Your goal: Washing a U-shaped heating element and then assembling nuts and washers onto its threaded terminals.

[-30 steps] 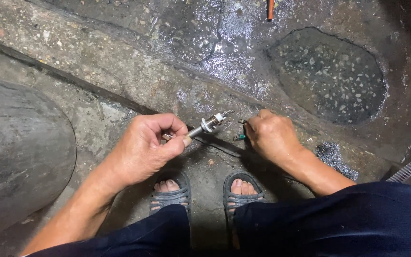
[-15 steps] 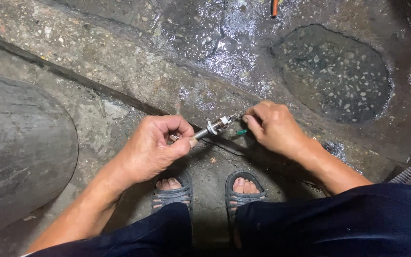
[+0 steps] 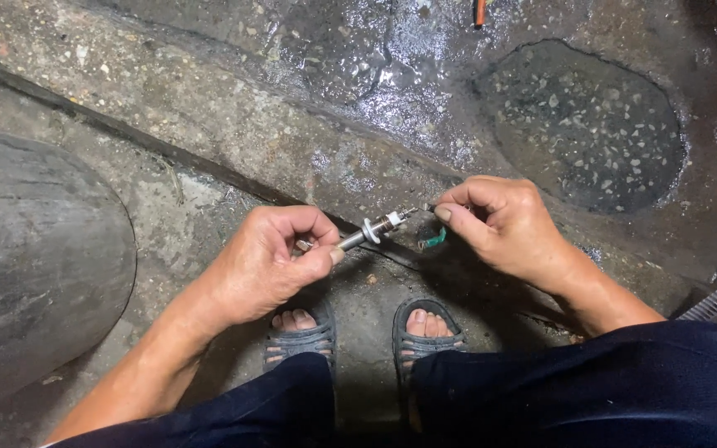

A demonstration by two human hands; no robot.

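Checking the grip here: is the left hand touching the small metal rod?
Touching. The head view shows the left hand pinching the metal rod between thumb and fingers, with no gap.

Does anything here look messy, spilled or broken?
Yes: the concrete floor has a dark, shiny wet patch at the top and a rough sunken hollow to its right. The metal rod between the two hands looks straight and whole.

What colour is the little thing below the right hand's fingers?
Green, seen in the head view, beside the right hand.
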